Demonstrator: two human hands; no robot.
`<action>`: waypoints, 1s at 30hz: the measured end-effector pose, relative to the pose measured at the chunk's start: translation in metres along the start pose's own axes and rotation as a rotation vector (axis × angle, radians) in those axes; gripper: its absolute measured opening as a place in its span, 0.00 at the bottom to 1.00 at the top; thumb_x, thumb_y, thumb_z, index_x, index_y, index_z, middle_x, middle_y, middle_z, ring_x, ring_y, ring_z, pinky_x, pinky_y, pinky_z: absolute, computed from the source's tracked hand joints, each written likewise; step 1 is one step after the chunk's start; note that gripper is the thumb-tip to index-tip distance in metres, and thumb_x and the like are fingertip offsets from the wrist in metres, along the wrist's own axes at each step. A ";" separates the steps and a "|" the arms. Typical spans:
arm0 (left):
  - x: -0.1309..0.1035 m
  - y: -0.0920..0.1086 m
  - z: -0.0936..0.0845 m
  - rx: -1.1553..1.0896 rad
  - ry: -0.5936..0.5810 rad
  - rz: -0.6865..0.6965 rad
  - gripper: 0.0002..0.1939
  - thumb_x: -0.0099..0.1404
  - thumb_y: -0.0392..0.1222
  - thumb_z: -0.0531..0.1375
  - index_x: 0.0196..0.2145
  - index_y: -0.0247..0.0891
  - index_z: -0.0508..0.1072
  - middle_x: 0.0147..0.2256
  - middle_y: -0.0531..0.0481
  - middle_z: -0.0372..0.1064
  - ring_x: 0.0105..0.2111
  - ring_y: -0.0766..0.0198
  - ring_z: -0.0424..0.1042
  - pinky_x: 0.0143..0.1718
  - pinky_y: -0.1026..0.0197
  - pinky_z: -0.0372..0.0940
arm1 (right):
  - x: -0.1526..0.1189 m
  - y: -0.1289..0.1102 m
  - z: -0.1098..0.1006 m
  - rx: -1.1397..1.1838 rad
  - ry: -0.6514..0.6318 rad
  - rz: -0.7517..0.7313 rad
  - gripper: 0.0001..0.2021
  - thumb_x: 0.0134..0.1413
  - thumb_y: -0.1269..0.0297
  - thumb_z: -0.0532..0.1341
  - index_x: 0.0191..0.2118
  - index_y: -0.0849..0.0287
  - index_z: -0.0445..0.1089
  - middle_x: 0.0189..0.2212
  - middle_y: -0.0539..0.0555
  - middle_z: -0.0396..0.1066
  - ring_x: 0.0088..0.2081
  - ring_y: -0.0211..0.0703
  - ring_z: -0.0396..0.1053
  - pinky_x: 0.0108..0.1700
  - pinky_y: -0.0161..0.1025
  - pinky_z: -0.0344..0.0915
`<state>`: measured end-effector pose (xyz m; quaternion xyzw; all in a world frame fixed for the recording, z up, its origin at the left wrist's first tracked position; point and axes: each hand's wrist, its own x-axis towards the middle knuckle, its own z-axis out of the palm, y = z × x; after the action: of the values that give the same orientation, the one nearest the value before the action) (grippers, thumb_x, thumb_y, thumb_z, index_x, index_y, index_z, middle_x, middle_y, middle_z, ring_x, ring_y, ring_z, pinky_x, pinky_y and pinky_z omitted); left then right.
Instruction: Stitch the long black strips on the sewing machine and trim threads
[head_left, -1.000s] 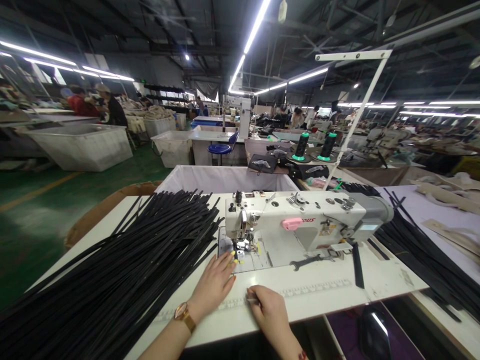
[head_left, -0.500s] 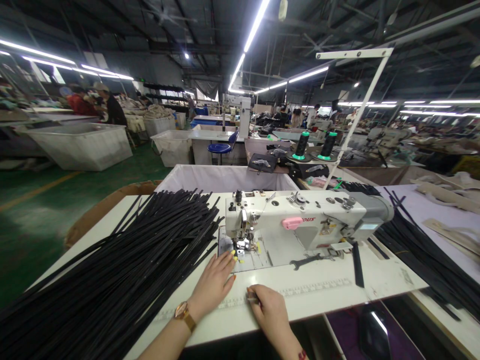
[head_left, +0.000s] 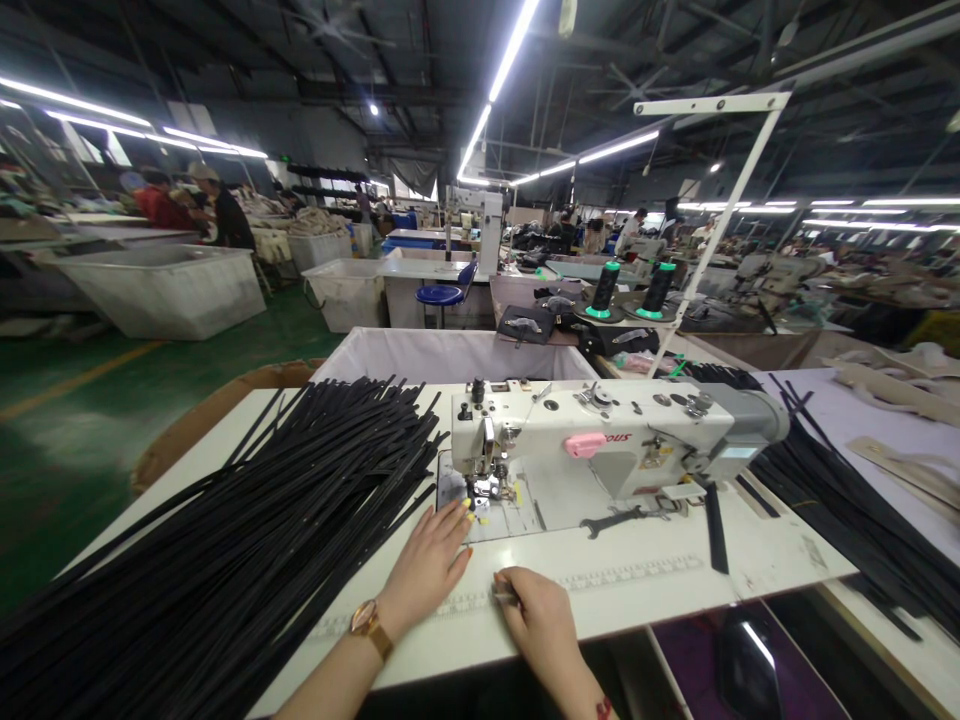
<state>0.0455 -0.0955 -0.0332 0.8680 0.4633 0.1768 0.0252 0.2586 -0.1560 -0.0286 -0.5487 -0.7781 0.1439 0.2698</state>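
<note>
Left hand (head_left: pixel 427 555) is laid flat, palm down, fingers extended and nothing seen gripped; fingertips are placed at the front edge of the needle area, just beside the presser foot (head_left: pixel 489 487). Whether anything is pinned under them cannot be told. Gold-toned wristwatch (head_left: pixel 365 618) is worn on the left wrist. Right hand (head_left: pixel 541 610) is curled around a small metal tool (head_left: pixel 505 592), mostly hidden, exact type not readable; it is held over the ruler scale (head_left: pixel 630 573), part of which is covered by the hand. Red bracelet (head_left: pixel 604 708) is worn on the right wrist.

White sewing machine (head_left: pixel 540 405) is mounted on the pale worktable (head_left: pixel 637 612), directly ahead of both hands. Pink piece (head_left: pixel 585 445) is stuck on its arm. Open-ended wrench (head_left: pixel 619 520) is laid in front of the arm, black strip (head_left: pixel 715 530) farther right. Large bundle of black straps (head_left: pixel 247 520) is spread over the table's left side, near the left forearm; more black straps (head_left: pixel 847 510) are heaped beyond the machine's right end. Black thread cones (head_left: pixel 603 292) are stood behind, near the white thread stand (head_left: pixel 716 240).
</note>
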 end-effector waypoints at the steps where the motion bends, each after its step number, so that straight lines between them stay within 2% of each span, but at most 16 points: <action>1: 0.000 0.000 0.000 0.003 0.000 0.000 0.20 0.71 0.42 0.52 0.59 0.40 0.65 0.64 0.44 0.59 0.64 0.51 0.55 0.63 0.39 0.53 | 0.000 0.000 0.000 0.000 -0.001 0.001 0.10 0.62 0.67 0.53 0.37 0.57 0.72 0.29 0.52 0.77 0.31 0.44 0.73 0.33 0.36 0.58; 6: -0.001 0.001 0.000 0.014 0.004 -0.004 0.21 0.71 0.41 0.52 0.60 0.39 0.64 0.63 0.44 0.59 0.64 0.52 0.56 0.64 0.40 0.52 | 0.000 0.002 0.002 -0.007 0.000 -0.009 0.10 0.62 0.66 0.53 0.36 0.57 0.72 0.28 0.52 0.76 0.30 0.44 0.73 0.32 0.36 0.57; 11: -0.003 -0.003 0.007 0.028 0.048 -0.051 0.24 0.71 0.44 0.52 0.62 0.35 0.61 0.64 0.42 0.58 0.65 0.51 0.54 0.65 0.40 0.50 | 0.001 0.002 0.002 -0.004 0.018 -0.012 0.11 0.63 0.65 0.52 0.35 0.56 0.72 0.27 0.52 0.75 0.29 0.43 0.72 0.31 0.36 0.56; 15: 0.000 -0.007 0.011 0.027 0.037 -0.053 0.25 0.71 0.47 0.53 0.62 0.37 0.61 0.64 0.42 0.58 0.64 0.48 0.56 0.63 0.38 0.51 | 0.001 0.002 0.001 -0.007 0.010 -0.012 0.11 0.63 0.65 0.52 0.35 0.56 0.71 0.27 0.51 0.75 0.29 0.43 0.72 0.31 0.36 0.56; 22: 0.011 -0.009 0.002 0.015 0.020 -0.033 0.21 0.70 0.46 0.54 0.59 0.39 0.66 0.63 0.45 0.60 0.62 0.47 0.58 0.63 0.37 0.52 | 0.002 0.004 0.003 -0.004 0.015 -0.019 0.10 0.62 0.67 0.53 0.36 0.55 0.72 0.28 0.51 0.76 0.30 0.43 0.73 0.31 0.35 0.56; 30: 0.012 -0.010 -0.001 0.004 -0.015 -0.034 0.21 0.71 0.45 0.53 0.59 0.39 0.66 0.63 0.45 0.61 0.63 0.48 0.57 0.62 0.38 0.52 | 0.001 0.004 0.004 -0.017 0.016 -0.017 0.09 0.60 0.68 0.54 0.37 0.55 0.72 0.29 0.51 0.77 0.30 0.44 0.74 0.32 0.36 0.58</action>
<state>0.0432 -0.0803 -0.0306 0.8615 0.4779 0.1687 0.0298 0.2591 -0.1534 -0.0340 -0.5456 -0.7817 0.1304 0.2726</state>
